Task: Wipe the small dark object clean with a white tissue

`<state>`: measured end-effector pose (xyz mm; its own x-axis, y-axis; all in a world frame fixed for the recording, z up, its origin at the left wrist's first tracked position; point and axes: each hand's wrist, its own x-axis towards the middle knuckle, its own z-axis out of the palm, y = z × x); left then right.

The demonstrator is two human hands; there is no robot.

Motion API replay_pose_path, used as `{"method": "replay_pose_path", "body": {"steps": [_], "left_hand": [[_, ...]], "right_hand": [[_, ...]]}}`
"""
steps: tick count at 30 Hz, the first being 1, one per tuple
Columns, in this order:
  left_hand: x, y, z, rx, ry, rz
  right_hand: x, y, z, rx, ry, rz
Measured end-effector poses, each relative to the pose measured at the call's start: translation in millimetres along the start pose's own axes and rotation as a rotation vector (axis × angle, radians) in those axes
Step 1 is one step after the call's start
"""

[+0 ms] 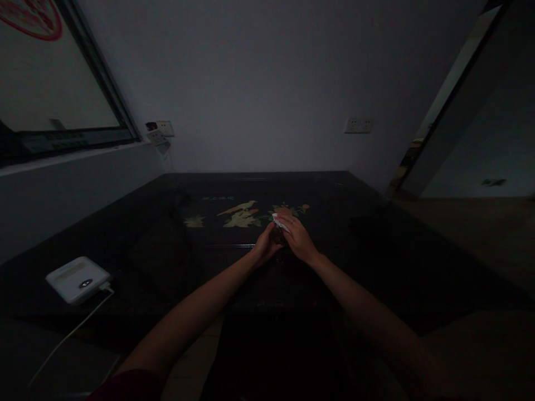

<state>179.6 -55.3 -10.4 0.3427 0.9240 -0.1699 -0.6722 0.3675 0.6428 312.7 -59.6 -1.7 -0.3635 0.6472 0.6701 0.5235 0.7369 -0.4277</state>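
Note:
Both hands meet over the middle of the black table [225,278]. My left hand [264,245] is closed around the side of a small, dark, glassy object [279,238]; dim light and my fingers hide its exact kind. A crumpled white tissue or cloth [281,224] lies under the fingers of my right hand [299,239], pressed against the top of that object. Whether the object touches the tabletop I cannot tell.
A white box-shaped device [78,279] with a white cable [69,335] sits at the table's left. The tabletop carries a bird-and-flower picture [242,214]. Behind stands a wall with sockets [359,125]; a window [58,72] is at the left.

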Motion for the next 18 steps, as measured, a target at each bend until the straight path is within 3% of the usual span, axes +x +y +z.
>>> {"method": "replay_pose_path", "body": {"steps": [7, 10, 18], "left_hand": [[3.4, 0.5, 3.9, -0.107, -0.028, 0.126], [3.4, 5.1, 5.8, -0.140, 0.012, 0.125], [6.9, 18.5, -0.3, -0.237, 0.088, 0.155]], "right_hand": [[0.3, -9.0, 4.9, -0.109, -0.158, -0.124], [0.1, -12.6, 5.9, -0.137, -0.210, -0.157], [0.9, -11.5, 5.1, -0.112, -0.207, -0.169]]}}
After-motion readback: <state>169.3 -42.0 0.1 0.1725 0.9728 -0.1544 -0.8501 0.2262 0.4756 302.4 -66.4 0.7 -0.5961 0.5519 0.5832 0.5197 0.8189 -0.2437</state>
